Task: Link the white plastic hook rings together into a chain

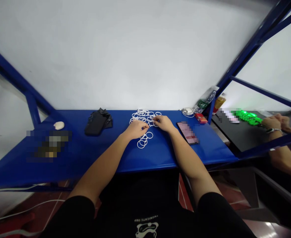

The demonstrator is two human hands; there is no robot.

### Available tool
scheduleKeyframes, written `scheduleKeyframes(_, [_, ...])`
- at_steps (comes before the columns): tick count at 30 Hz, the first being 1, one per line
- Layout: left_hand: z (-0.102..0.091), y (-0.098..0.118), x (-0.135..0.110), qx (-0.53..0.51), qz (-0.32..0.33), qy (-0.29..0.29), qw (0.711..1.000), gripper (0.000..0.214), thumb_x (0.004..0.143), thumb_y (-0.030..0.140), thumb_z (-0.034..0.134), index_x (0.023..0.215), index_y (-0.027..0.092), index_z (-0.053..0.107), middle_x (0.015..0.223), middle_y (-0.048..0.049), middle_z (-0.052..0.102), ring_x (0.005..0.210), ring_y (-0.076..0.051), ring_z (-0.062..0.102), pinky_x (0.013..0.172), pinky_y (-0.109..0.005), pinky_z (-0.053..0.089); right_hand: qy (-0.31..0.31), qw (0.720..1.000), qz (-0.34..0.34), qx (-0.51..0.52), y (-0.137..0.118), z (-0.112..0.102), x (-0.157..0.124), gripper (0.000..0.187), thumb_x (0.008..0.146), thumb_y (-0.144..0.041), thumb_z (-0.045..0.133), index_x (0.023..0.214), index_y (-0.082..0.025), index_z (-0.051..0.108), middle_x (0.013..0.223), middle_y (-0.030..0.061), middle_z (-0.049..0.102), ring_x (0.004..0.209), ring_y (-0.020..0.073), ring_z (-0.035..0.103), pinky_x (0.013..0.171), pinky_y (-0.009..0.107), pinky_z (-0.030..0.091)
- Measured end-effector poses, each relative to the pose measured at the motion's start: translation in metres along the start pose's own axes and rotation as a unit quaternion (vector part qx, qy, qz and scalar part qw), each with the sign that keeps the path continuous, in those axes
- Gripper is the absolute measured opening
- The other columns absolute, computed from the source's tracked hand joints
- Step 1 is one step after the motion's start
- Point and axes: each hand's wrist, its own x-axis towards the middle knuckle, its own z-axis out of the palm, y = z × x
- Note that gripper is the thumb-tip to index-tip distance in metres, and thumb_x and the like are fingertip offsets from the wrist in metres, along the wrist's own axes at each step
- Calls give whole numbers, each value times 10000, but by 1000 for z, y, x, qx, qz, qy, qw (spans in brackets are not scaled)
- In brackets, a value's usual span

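Thin white rings [142, 113] lie in a loose cluster on the blue table, several of them overlapping. Closer to the table's front edge, a few more white rings [142, 143] lie below my hands. My left hand [136, 129] is at the cluster's near side, thumb and forefinger pinched together on what looks like part of a white ring. On the right of the cluster, my right hand [164, 123] has its fingertips closed on a white ring [154, 123]. My fingers partly hide the rings between the hands.
On the left are a black phone-shaped item [94, 124] on crumpled black plastic and a small white case [58, 125]. To the right lie a phone [188, 133], coiled cable [188, 112], red box [201, 118] and bottle [206, 99]. Another person's hands [275, 122] work beside green lights [248, 117].
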Motion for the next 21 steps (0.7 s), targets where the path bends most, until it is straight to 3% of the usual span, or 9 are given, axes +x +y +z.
scheduleKeyframes(4, [0, 7, -2, -5, -29, -65, 997, 176, 961, 257, 644, 897, 246, 808, 728, 18, 759, 674, -158, 680, 736, -298, 492, 22, 999, 42, -24, 2, -1, 0, 211, 959, -258, 696, 1144, -242, 796, 1093, 53, 823, 993, 212, 741, 854, 277, 514])
scheduleKeyframes(11, [5, 2, -3, -5, -39, -33, 999, 257, 1027, 324, 577, 878, 259, 776, 713, 13, 751, 633, -168, 675, 660, -301, 473, 6, 997, 78, -25, -4, 2, -1, 285, 939, -479, 757, 1079, -236, 806, 1022, 62, 816, 917, 219, 729, 765, 277, 497])
scheduleKeyframes(17, [10, -4, -3, 9, -36, -19, 999, 195, 1006, 312, 622, 974, 270, 810, 825, -4, 800, 751, -192, 731, 693, -310, 514, -9, 997, 71, -42, -7, 9, 0, 137, 922, -279, 736, 1031, -237, 809, 1030, 61, 820, 911, 208, 716, 761, 263, 494])
scheduleKeyframes(21, [12, -6, -3, 4, -51, -7, 999, 169, 991, 294, 654, 1005, 271, 821, 883, -5, 819, 801, -202, 748, 743, -322, 547, 10, 997, 69, -32, -10, 5, 0, 133, 899, -209, 709, 988, -225, 806, 982, 58, 818, 875, 203, 709, 751, 263, 485])
